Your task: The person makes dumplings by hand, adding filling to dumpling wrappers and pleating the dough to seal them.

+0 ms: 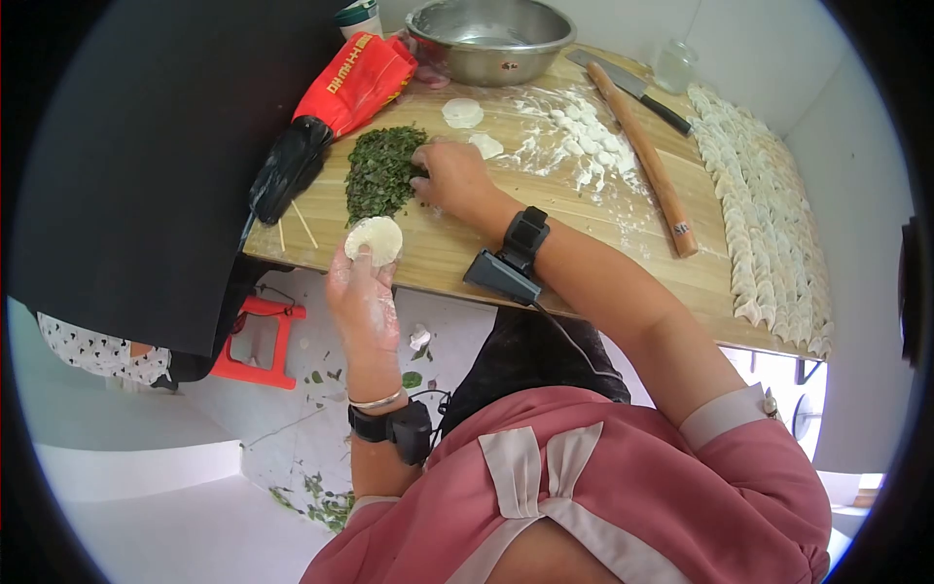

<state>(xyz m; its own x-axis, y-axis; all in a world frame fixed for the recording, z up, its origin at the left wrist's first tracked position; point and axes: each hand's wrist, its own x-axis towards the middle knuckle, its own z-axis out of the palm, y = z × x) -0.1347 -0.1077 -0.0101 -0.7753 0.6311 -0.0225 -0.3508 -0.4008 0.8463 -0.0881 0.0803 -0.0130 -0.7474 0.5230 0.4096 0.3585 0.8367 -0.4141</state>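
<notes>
Near the front edge of the table, my left hand [365, 302] holds a round, pale dumpling wrapper [381, 237], its thumb pressed on the lower part. The wrapper lies spread over the fingers. My right hand [455, 177] is at the right side of a heap of chopped greens [377, 175], fingers curled with greens between thumb and fingers. How much it grips is hidden. Just behind this hand lie a flat wrapper [463, 113] and a second wrapper [485, 146], the latter near the knuckles. Flour whitens my left fingers.
Floured dough pieces [589, 131], a rolling pin [647, 161] and a knife [632, 86] lie to the right. Rows of finished dumplings [759, 214] line the right edge. A metal bowl [491, 63], glass jar [673, 66] and red bag [355, 83] stand behind. A red stool [261, 341] is below.
</notes>
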